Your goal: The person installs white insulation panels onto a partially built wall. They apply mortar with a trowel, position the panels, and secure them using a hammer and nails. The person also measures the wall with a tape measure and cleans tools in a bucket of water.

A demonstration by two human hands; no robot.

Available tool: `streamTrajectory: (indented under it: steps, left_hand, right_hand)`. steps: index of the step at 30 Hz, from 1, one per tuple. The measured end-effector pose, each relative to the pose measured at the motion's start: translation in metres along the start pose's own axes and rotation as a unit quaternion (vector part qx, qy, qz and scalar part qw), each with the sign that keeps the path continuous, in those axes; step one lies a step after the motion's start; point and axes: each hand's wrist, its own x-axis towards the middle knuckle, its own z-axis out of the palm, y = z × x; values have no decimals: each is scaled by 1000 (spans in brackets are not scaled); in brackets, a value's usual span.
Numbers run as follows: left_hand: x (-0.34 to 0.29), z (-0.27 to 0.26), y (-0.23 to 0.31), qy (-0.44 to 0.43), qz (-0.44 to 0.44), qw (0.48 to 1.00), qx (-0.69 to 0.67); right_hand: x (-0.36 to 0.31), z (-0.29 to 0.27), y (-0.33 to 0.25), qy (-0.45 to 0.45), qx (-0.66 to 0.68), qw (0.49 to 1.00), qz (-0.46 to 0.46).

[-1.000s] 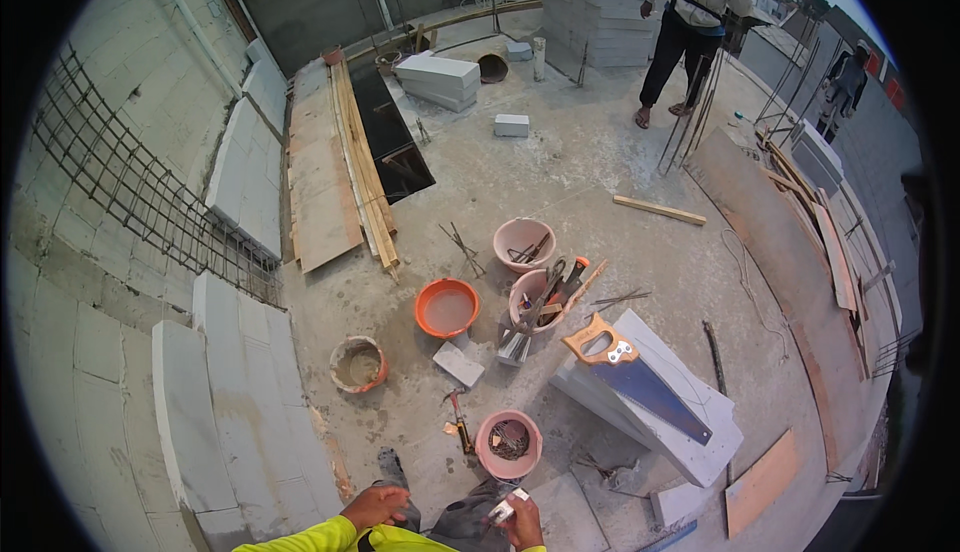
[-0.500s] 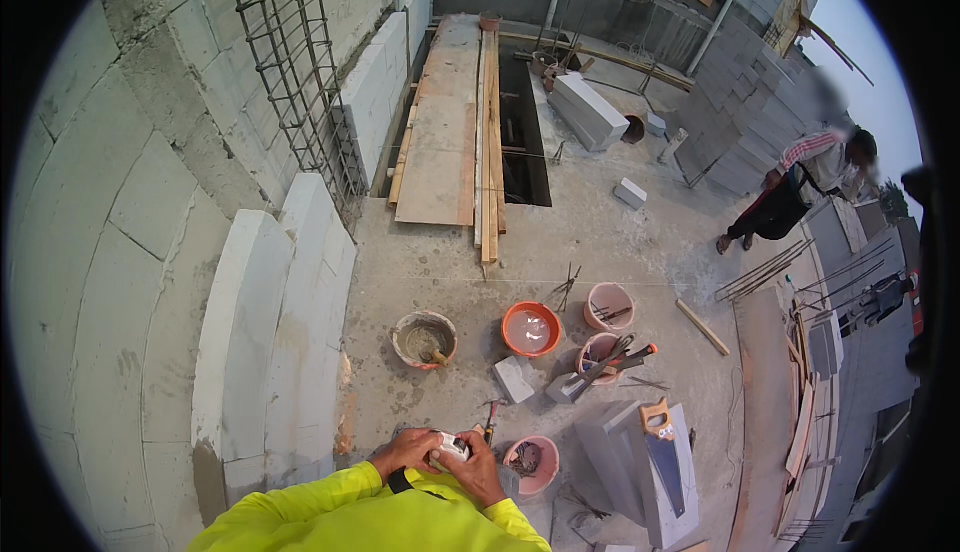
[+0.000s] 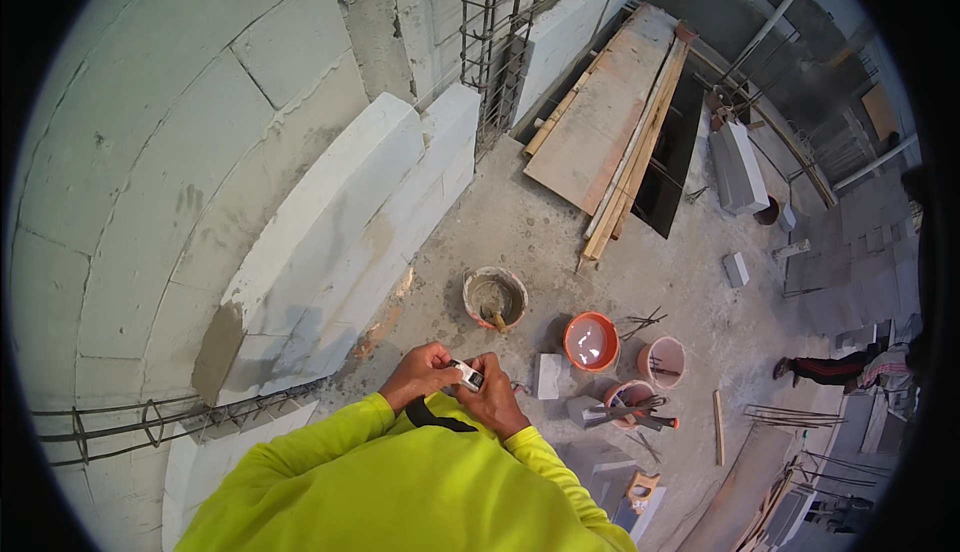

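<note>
In front of my chest, my left hand (image 3: pixel 418 376) and my right hand (image 3: pixel 495 399) are both closed around a small white case with a dark face (image 3: pixel 467 375). The fingers cover much of it, and its exact kind does not show. Ahead of the hands stands a bucket of grey mortar (image 3: pixel 495 297) with a wooden-handled tool (image 3: pixel 500 323) in it. Right of that, an orange bucket (image 3: pixel 590 342) contains pale liquid. A small white block (image 3: pixel 548 377) lies on the floor close to my right hand.
A low wall of pale blocks (image 3: pixel 390 192) runs along my left, with rebar (image 3: pixel 160 427) by its near end. Boards (image 3: pixel 610 102) lie beside a dark floor opening (image 3: pixel 672 157). Pinkish buckets (image 3: pixel 662 361), a handsaw (image 3: pixel 641 490) and another person (image 3: pixel 835 367) are to the right.
The view has turned left, so the floor, buckets and boards sit farther right and tilted, and more of the left wall shows. Both hands keep their hold on the small case.
</note>
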Motion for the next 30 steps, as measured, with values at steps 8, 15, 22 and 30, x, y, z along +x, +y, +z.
streamTrajectory:
  steps: [8, 15, 22, 30]
  left_hand:
    - [5, 3, 6, 0, -86, 996, 27]
    - [43, -18, 44, 28, -58, 998, 15]
    - [99, -90, 106, 87, 33, 988, -127]
    - [152, -111, 105, 174, 125, 958, -191]
  right_hand:
    - [32, -45, -7, -242, 61, 967, -43]
    - [92, -62, -10, -233, -90, 962, -113]
    - [169, -161, -2, -162, -316, 934, -43]
    - [294, -215, -40, -92, -494, 839, -206]
